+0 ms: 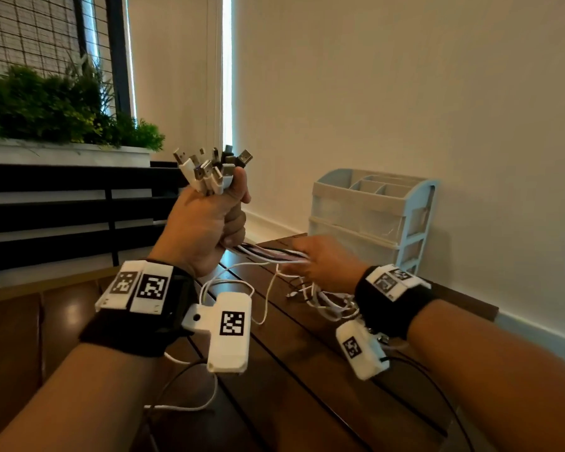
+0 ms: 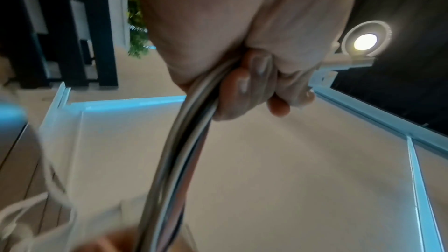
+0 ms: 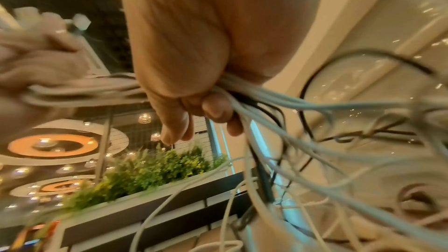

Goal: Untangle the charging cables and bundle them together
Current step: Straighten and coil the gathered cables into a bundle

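We stand in a corner with plain cream walls (image 1: 405,93) and, to our left, a long white planter of green foliage (image 1: 62,102) set above dark horizontal slats. Below us lies a dark wooden slatted table (image 1: 307,370), and at its far edge against the wall sits a pale plastic drawer organiser (image 1: 372,216) with open compartments on top and clear drawer fronts beneath.

Both our forearms reach forward, each wearing a black wrist strap with white tagged blocks. Our left hand (image 1: 206,223) is raised above the table, fist closed firmly round the charging cables (image 1: 268,252), so that their USB plugs (image 1: 209,168), mostly white with a few black, fan out above the thumb. The left wrist view shows the fingers (image 2: 252,83) curled tight over the bunched cords as they leave the bottom of the fist.

From there the cords run in a nearly straight band, white, black and one pinkish, across to our right hand (image 1: 327,262), which is lower and nearer the organiser. It too is clenched round the band; the right wrist view shows its fingers (image 3: 215,108) wrapped over the strands.

Past the right hand the cables spill loose, a tangle of white and black loops resting on the table under that wrist, with small connector ends (image 1: 291,294) among them. One thin white loop (image 1: 225,285) droops beside the left wrist.
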`<action>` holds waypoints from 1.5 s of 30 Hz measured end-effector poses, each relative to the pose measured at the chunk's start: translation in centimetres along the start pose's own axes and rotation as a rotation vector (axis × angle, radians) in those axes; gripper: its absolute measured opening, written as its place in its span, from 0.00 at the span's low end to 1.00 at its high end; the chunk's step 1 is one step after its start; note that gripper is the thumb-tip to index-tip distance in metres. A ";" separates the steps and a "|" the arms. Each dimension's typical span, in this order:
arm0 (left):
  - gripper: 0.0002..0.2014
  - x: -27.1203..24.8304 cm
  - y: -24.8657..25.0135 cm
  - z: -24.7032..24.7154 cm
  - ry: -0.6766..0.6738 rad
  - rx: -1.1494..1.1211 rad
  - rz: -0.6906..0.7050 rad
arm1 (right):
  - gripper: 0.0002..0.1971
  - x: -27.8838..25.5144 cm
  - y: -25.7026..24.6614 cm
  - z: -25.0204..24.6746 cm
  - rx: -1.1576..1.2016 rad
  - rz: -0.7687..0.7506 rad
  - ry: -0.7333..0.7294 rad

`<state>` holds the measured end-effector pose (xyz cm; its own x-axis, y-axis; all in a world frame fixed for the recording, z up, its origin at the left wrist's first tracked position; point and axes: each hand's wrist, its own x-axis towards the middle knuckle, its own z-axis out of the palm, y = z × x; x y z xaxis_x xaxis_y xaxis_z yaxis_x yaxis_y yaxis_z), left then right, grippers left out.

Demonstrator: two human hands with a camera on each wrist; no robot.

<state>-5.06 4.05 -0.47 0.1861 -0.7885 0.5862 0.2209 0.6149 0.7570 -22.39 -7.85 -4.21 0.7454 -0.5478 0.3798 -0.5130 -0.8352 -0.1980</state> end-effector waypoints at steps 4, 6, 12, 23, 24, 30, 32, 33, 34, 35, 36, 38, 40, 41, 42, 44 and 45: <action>0.16 0.0 0.2 -1.0 0.015 0.168 -0.021 | 0.06 -1.4 2.1 -2.6 -0.113 0.040 -0.009; 0.16 -0.1 -0.4 -0.7 0.043 0.300 -0.051 | 0.06 -1.5 2.0 -3.5 -0.276 0.049 -0.045; 0.17 0.1 -0.1 0.6 0.210 0.636 0.092 | 0.11 -0.3 0.2 -3.8 -0.560 0.053 -0.178; 0.15 -0.1 -0.8 2.5 0.289 0.024 0.090 | 0.22 2.2 -8.8 0.9 0.546 -0.077 0.137; 0.17 0.1 -0.4 2.0 0.238 -0.076 0.055 | 0.13 2.0 -8.2 1.1 0.438 -0.057 0.106; 0.20 0.0 1.9 0.1 0.111 0.003 -0.014 | 0.14 0.3 -2.1 0.9 0.076 0.022 0.034; 0.19 0.0 2.0 -0.2 0.136 0.054 -0.022 | 0.12 -0.2 -0.2 0.0 -0.027 0.070 0.035; 0.19 0.0 2.0 -0.3 0.144 0.083 -0.022 | 0.11 -0.5 0.3 -0.6 -0.062 0.085 0.034; 0.18 0.1 2.0 -0.6 0.156 0.119 -0.022 | 0.11 -0.7 0.6 -1.2 -0.090 0.083 0.028; 0.17 0.0 1.9 -0.8 0.164 0.177 -0.028 | 0.11 -0.7 0.7 -1.6 -0.130 0.073 0.011; 0.15 0.0 1.6 -0.9 0.175 0.272 -0.039 | 0.09 -0.8 0.5 -2.0 -0.197 0.055 -0.018; 0.12 0.0 1.1 -0.8 0.202 0.539 -0.033 | 0.07 -0.7 -0.2 -2.6 -0.373 0.028 -0.078; 0.09 -0.2 0.7 0.0 0.216 0.729 0.010 | 0.10 -0.3 -1.0 -2.9 -0.514 -0.005 -0.093; 0.09 -0.2 0.6 0.5 0.199 0.772 0.026 | 0.10 -0.2 -1.6 -2.9 -0.564 -0.036 -0.100; 0.09 -0.3 0.5 1.1 0.164 0.807 0.032 | 0.10 -0.2 -2.2 -2.9 -0.604 -0.064 -0.115; 0.10 -0.7 0.3 2.3 0.076 0.886 -0.002 | 0.10 -0.2 -3.7 -3.0 -0.642 -0.112 -0.149; 0.11 -0.7 0.2 2.8 0.038 0.907 -0.034 | 0.10 -0.3 -4.3 -3.1 -0.608 -0.123 -0.150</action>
<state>-7.80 4.71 0.01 0.2285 -0.7954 0.5613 -0.6084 0.3335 0.7202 -21.73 -3.99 -0.64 0.8431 -0.4871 0.2278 -0.5370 -0.7404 0.4042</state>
